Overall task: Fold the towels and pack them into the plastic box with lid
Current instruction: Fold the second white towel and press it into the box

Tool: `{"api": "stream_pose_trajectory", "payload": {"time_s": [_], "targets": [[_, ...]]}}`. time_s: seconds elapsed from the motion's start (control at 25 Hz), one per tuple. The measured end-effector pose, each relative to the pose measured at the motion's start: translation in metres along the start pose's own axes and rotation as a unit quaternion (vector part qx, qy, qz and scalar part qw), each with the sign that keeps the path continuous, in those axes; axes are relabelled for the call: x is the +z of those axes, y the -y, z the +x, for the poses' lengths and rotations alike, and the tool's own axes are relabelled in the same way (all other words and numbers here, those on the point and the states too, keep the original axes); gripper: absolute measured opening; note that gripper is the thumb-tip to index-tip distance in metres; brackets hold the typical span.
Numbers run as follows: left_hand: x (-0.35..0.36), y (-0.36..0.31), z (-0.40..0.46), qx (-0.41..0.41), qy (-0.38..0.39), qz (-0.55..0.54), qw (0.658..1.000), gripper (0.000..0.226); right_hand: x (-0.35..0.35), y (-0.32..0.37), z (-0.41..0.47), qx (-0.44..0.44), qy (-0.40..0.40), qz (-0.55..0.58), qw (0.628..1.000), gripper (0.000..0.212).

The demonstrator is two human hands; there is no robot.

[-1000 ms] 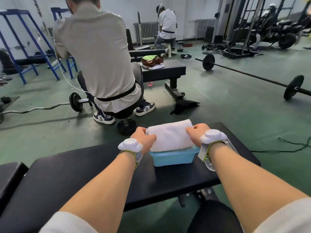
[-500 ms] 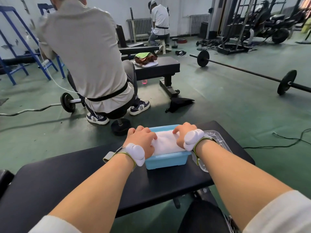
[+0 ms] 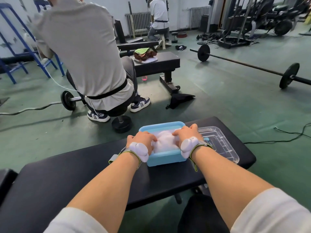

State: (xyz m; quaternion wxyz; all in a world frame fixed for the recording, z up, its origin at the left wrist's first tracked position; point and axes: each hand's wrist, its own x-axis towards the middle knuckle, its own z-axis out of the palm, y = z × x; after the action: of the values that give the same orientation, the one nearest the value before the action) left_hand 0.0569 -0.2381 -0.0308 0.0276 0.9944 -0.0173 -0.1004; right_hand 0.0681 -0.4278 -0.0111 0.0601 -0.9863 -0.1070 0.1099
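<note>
White towel (image 3: 165, 142) now sits down inside the blue plastic box (image 3: 165, 158), where a second ago it rode high above the rim. Both hands lie flat, fingers spread: left hand (image 3: 142, 137) on the towel's left side, right hand (image 3: 186, 134) on its right, pressing without pinching. Just right of the box, the clear lid (image 3: 220, 145) waits on the black counter (image 3: 80, 172). Closing likely comes next.

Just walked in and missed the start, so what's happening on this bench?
A person is packing a folded white towel into a blue plastic box on a black bench. The left hand and right hand both press down on the towel. The clear lid lies beside the box on its right, not yet on.
</note>
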Motion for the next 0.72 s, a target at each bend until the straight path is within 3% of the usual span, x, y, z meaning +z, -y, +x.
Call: {"api": "stream_pose_trajectory", "payload": {"time_s": [0.28,0.48,0.56,0.64,0.72], "targets": [[0.0,0.061,-0.054,-0.053,0.019,-0.004,0.998,0.042,0.02,0.061,-0.007,-0.069,-0.014,0.037,0.997,0.04],[-0.006,0.103,-0.097,-0.091,0.031,0.017,0.995,0.04,0.042,0.113,-0.017,-0.106,-0.01,0.023,0.994,0.051],[-0.01,0.094,-0.101,-0.073,-0.028,0.04,0.996,0.035,0.037,0.113,-0.021,-0.114,-0.021,0.022,0.993,0.06],[-0.015,0.078,-0.098,-0.038,-0.108,-0.011,0.993,0.036,0.028,0.105,-0.027,-0.101,-0.035,0.132,0.985,0.068],[-0.014,0.059,-0.094,0.028,-0.122,-0.066,0.99,0.038,0.024,0.087,-0.031,-0.063,-0.083,0.244,0.964,0.065]]}}
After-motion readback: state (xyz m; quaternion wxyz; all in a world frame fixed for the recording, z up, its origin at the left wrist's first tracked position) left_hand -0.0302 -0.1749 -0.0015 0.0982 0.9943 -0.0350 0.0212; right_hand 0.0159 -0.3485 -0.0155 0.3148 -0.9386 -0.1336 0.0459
